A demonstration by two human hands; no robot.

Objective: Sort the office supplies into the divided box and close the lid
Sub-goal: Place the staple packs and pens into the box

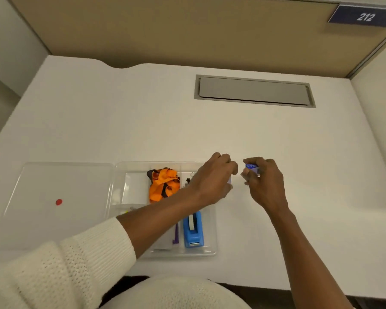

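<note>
A clear divided box [210, 253] lies on the white desk, its clear lid [60, 190] folded flat to the left with a red dot on it. Inside are an orange lanyard [164, 186], a blue stapler [193, 230], a purple tool [176, 236] and some keys [188, 180]. Just right of the box, my right hand [263, 184] pinches a small blue staple box [252, 168]. My left hand [214, 177] reaches across the box and holds a small pale purple piece [229, 180], mostly hidden by the fingers.
A grey cable hatch [254, 91] is set into the desk at the back. Tan partition walls close off the far side and right. The desk's front edge runs close to my body.
</note>
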